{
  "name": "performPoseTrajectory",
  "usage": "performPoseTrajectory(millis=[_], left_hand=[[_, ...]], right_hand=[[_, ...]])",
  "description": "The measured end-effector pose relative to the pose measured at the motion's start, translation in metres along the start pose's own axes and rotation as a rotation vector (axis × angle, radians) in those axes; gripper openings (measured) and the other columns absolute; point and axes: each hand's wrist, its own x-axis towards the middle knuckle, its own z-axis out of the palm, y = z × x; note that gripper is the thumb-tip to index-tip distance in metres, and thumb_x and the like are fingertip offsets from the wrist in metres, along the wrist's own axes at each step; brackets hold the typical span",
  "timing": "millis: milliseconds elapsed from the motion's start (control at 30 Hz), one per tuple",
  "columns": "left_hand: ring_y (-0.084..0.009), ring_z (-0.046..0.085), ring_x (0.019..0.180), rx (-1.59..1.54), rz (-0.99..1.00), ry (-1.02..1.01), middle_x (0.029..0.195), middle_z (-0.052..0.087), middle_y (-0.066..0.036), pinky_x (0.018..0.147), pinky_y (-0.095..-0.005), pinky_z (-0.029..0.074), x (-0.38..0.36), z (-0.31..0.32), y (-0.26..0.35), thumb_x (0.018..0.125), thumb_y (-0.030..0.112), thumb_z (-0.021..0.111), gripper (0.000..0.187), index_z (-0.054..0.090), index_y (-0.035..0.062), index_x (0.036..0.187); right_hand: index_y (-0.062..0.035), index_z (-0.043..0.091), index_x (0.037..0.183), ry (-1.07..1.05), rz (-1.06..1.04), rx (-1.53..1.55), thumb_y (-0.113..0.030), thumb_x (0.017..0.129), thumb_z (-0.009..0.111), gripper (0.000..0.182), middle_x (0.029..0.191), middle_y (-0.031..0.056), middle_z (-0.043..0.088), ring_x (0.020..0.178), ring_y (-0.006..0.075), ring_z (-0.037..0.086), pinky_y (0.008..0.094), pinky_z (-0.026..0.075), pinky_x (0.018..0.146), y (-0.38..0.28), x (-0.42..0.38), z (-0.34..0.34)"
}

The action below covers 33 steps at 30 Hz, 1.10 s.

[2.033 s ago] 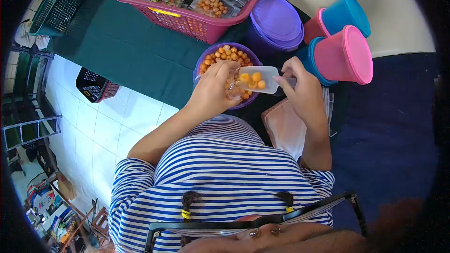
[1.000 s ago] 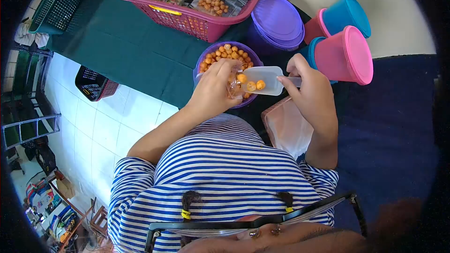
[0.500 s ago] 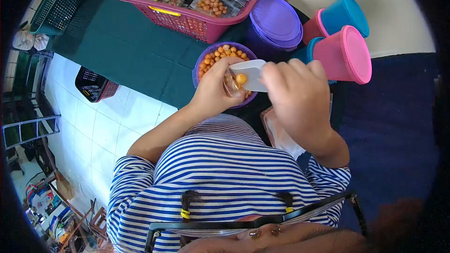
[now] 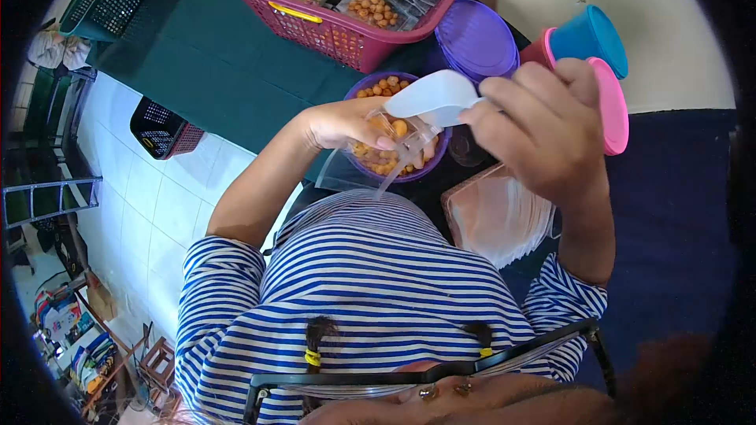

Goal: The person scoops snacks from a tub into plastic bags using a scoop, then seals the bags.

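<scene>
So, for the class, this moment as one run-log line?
left hand: holds clear plastic bag | right hand: holds translucent white plastic scoop | beneath bag: round purple plastic tub holding small orange balls

green-clothed table (image 4: 228, 71) with red basket (image 4: 346, 39), purple bowl (image 4: 447, 144) (plastic bags (image 4: 492, 216) too)

The shirt (image 4: 370, 275) is patterned in blue and white stripes; the basket (image 4: 339, 38) is coloured maroon with a yellow strip (image 4: 296, 12), the cloth (image 4: 220, 71) dark green, the bowl (image 4: 446, 144) purple, the balls (image 4: 388, 85) orange and the scoop (image 4: 429, 96) whitish, while pink is seen on a round lid (image 4: 610, 106)
</scene>
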Motion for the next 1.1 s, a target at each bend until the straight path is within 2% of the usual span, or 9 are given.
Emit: performPoseTrajectory(millis=[67, 133, 200, 233, 467, 600, 933, 1000, 1100], left_hand=[[-0.0261, 0.060, 0.112, 0.005, 0.024, -0.106, 0.125, 0.060, -0.015, 0.097, -0.0387, 0.048, 0.005, -0.001, 0.000, 0.064, 0.034, 0.085, 0.094, 0.045, -0.0039, 0.139], [-0.0235, 0.063, 0.102, 0.043, 0.116, -0.175, 0.114, 0.062, -0.014, 0.093, -0.0369, 0.050, 0.006, 0.004, 0.004, 0.076, 0.033, 0.076, 0.073, 0.047, -0.0010, 0.134], [-0.0241, 0.062, 0.104, 0.073, 0.026, -0.162, 0.116, 0.062, -0.014, 0.094, -0.0372, 0.049, 0.009, 0.005, 0.009, 0.070, 0.033, 0.080, 0.079, 0.048, -0.0016, 0.134], [-0.0246, 0.061, 0.106, 0.104, -0.062, -0.146, 0.119, 0.062, -0.014, 0.094, -0.0375, 0.049, 0.010, 0.004, 0.009, 0.065, 0.032, 0.084, 0.085, 0.049, -0.0022, 0.134], [-0.0186, 0.062, 0.094, 0.065, -0.029, 0.008, 0.103, 0.063, -0.010, 0.083, -0.0331, 0.051, 0.019, 0.004, 0.005, 0.068, 0.014, 0.079, 0.063, 0.053, -0.0015, 0.124], [-0.0155, 0.060, 0.101, 0.082, 0.017, 0.012, 0.109, 0.064, -0.008, 0.091, -0.0292, 0.049, 0.019, 0.002, 0.003, 0.072, 0.007, 0.068, 0.051, 0.055, 0.0003, 0.121], [-0.0149, 0.064, 0.091, 0.105, -0.173, 0.025, 0.103, 0.065, -0.009, 0.080, -0.0295, 0.054, 0.023, 0.012, 0.004, 0.075, 0.006, 0.067, 0.047, 0.056, -0.0022, 0.121], [-0.0140, 0.064, 0.098, 0.086, -0.236, 0.004, 0.111, 0.064, -0.009, 0.081, -0.0265, 0.054, 0.026, 0.008, -0.002, 0.064, 0.018, 0.085, 0.080, 0.048, -0.0005, 0.133], [-0.0144, 0.065, 0.085, 0.154, -0.132, -0.041, 0.102, 0.064, -0.009, 0.074, -0.0267, 0.054, 0.029, 0.003, 0.000, 0.070, 0.011, 0.074, 0.059, 0.053, -0.0016, 0.123]], right_hand=[[-0.0123, 0.063, 0.085, -0.139, 0.025, 0.049, -0.018, 0.070, 0.072, 0.019, 0.090, 0.0025, 0.066, 0.078, 0.0193, 0.059, 0.0367, 0.037, 0.070, 0.006, 0.003, -0.016], [-0.0116, 0.063, 0.084, -0.176, 0.026, 0.079, -0.017, 0.072, 0.070, 0.016, 0.087, 0.0020, 0.065, 0.077, 0.0193, 0.058, 0.0363, 0.037, 0.070, 0.005, 0.003, -0.011], [-0.0115, 0.062, 0.084, -0.238, 0.054, 0.181, -0.017, 0.073, 0.069, 0.014, 0.084, 0.0012, 0.063, 0.076, 0.0185, 0.056, 0.0361, 0.036, 0.070, 0.000, 0.000, 0.001], [-0.0192, 0.060, 0.088, -0.152, 0.046, 0.166, -0.021, 0.078, 0.063, 0.011, 0.069, -0.0051, 0.049, 0.073, 0.0133, 0.052, 0.0339, 0.034, 0.069, 0.000, -0.004, 0.016], [-0.0190, 0.060, 0.086, -0.211, 0.048, 0.209, -0.020, 0.078, 0.064, 0.009, 0.069, -0.0050, 0.050, 0.072, 0.0132, 0.053, 0.0327, 0.035, 0.068, -0.005, -0.006, 0.033], [-0.0186, 0.059, 0.087, -0.190, 0.055, 0.261, -0.020, 0.078, 0.064, 0.010, 0.071, -0.0045, 0.054, 0.073, 0.0134, 0.055, 0.0328, 0.035, 0.067, -0.006, -0.011, 0.039], [-0.0149, 0.058, 0.089, -0.190, 0.047, 0.372, -0.016, 0.077, 0.065, 0.014, 0.077, -0.0006, 0.056, 0.076, 0.0163, 0.054, 0.0333, 0.036, 0.067, -0.031, -0.029, 0.051], [-0.0157, 0.057, 0.088, -0.182, 0.043, 0.378, -0.017, 0.076, 0.066, 0.015, 0.076, -0.0002, 0.055, 0.077, 0.0159, 0.055, 0.0327, 0.037, 0.066, -0.029, -0.032, 0.050], [-0.0158, 0.057, 0.088, -0.182, 0.020, 0.295, -0.016, 0.074, 0.066, 0.017, 0.075, -0.0003, 0.055, 0.076, 0.0156, 0.055, 0.0314, 0.037, 0.065, -0.021, -0.025, 0.040]])
